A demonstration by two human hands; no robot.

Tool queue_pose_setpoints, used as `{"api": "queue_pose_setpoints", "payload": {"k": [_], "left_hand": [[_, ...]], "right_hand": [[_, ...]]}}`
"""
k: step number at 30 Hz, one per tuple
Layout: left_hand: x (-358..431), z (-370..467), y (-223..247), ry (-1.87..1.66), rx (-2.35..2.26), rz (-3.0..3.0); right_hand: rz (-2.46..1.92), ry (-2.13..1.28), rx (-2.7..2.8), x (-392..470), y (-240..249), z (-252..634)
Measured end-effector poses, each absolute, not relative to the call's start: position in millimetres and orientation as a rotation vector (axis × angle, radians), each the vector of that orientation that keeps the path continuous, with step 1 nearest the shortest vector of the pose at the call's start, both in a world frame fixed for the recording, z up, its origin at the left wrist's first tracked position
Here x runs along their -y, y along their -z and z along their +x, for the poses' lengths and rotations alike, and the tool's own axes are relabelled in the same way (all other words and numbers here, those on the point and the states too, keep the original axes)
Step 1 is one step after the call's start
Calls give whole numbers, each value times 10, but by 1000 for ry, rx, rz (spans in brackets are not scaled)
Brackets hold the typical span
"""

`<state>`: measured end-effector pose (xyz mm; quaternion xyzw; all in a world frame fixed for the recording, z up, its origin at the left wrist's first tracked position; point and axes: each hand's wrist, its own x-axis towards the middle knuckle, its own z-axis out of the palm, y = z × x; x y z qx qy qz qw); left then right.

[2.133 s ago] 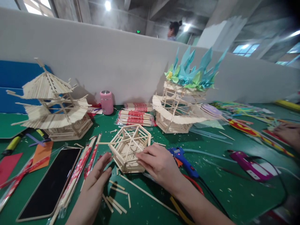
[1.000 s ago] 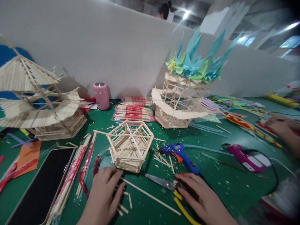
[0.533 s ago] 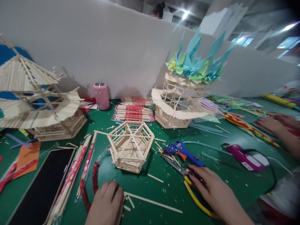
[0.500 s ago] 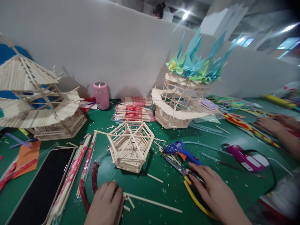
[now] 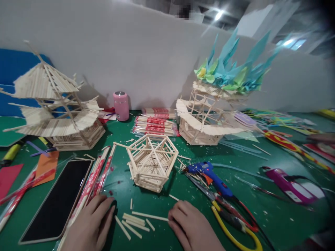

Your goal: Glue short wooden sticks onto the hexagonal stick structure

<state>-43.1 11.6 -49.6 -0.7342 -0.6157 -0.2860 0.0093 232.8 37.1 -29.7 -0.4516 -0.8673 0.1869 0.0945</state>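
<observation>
My left hand (image 5: 91, 223) rests at the table's lower left, fingers curled together, over the wrapped sticks; whatever may be under it is hidden. To its right lie several short cut sticks (image 5: 133, 219). My right hand (image 5: 191, 223) has its fingertips pressed together on the right end of a longer thin stick (image 5: 150, 215) lying on the table. Beyond both hands stands a small open frame of sticks (image 5: 153, 162) with spokes across its top. Scissors with yellow and black handles (image 5: 218, 205) and a blue glue gun (image 5: 209, 174) lie right of my right hand.
A phone (image 5: 59, 202) and wrapped sticks (image 5: 106, 167) lie at left. Two stick pavilions (image 5: 61, 125) (image 5: 199, 129) stand farther back, with a pink flask (image 5: 121, 107) and packs of sticks (image 5: 154, 125) between them. A purple device (image 5: 290, 184) is at right.
My right hand has left the scissors and moved left to the long stick. My left hand has shifted left, uncovering the short sticks. The view has turned slightly left.
</observation>
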Motion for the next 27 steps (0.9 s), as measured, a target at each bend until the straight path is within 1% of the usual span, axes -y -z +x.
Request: {"api": "queue_pose_setpoints", "payload": {"k": [2,5,8,11,14,20,27], "left_hand": [[-111,-464,531,957,1956,-2262],[-161,-456,492,1152,2056,-2202],[-284,-373,322,1375,2319,-2084],[-479,-259,97,1739,2631,-1777],[-715,-171,-70,2132,2770,-1449],[-1065,-105,-151,2325,2707,-1502],[-1181,-120,-81,2440,2599,-1654]], "right_hand": [[-1319,-535,2578,-386,311,2364],[-1273,-531,2547,-414,289,2401],[-1229,-501,2450,-469,198,2400],[-1133,-408,2278,-551,63,2355],[-1020,-312,2106,-640,-58,2277],[-1004,-289,1998,-787,-164,2135],[-969,-373,1970,-909,-179,2027]]}}
